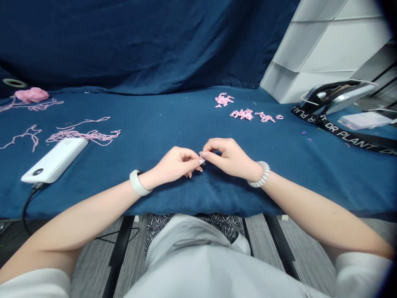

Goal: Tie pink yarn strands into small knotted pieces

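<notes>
Above the front part of the blue cloth, my left hand [182, 163] and my right hand [226, 155] meet at the fingertips. Both are closed in a pinch on a small bit of pink yarn [202, 157], mostly hidden by the fingers. Small knotted pieces of pink yarn lie in little heaps beyond my right hand: one heap [223, 100] farther back, another [242, 114] nearer, and a third [264, 117] to its right. Left of my left hand lies a bundle of long pink yarn strands [89, 135].
A white power bank [57, 159] with a black cable sits at the left, beside the strands. A pink yarn ball [32, 94] and a tape roll [14, 82] are at the back left. White boxes [328, 45], a black lettered strap [350, 138] and a dark pouch [325, 93] occupy the right.
</notes>
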`<state>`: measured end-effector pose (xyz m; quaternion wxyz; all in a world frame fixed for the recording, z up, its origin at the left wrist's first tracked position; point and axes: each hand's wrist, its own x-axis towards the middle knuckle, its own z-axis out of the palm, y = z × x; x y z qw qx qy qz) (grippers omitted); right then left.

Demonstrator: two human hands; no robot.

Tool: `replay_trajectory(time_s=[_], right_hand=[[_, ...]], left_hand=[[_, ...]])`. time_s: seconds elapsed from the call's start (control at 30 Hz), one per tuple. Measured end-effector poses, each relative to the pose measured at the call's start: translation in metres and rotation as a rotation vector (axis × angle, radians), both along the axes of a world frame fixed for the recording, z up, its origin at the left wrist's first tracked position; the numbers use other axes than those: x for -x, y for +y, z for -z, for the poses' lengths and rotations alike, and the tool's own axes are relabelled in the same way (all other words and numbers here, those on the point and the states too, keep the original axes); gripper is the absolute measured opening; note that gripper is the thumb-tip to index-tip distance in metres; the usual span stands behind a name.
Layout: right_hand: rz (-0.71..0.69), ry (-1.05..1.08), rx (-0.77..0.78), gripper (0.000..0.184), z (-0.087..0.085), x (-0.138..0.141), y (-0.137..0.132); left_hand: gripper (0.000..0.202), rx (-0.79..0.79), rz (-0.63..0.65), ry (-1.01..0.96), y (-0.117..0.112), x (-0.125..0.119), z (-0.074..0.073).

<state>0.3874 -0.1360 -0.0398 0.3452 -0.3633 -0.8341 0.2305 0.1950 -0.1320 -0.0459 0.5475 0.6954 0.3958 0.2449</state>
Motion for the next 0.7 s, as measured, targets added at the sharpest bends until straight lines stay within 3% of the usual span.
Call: replay_trajectory(time_s=[0.23,0.47,0.6,0.7], right_hand=[[0.03,0.025,0.044,0.021,0.0011,-0.0001,0.0002],[0.065,0.114,0.246,0.037,-0.0003,-0.0025,0.0031],[-0.006,0.051,0.342,0.037,0.0004,-0.0033,0.0039],[-0.032,0.021,0.305,0.031,0.0011,-0.0031,0.0027]], left_hand=[[0.031,0.012,-0.003,-0.028,0.0005,-0.0001,0.0009],[0.029,0.024,-0.01,-0.057,0.0007,0.0011,0.0017],[0.029,0.04,-0.035,-0.062,0.0009,0.0011,0.0009],[0.028,0.047,-0.042,-0.054,0.0004,0.0004,-0.0003]])
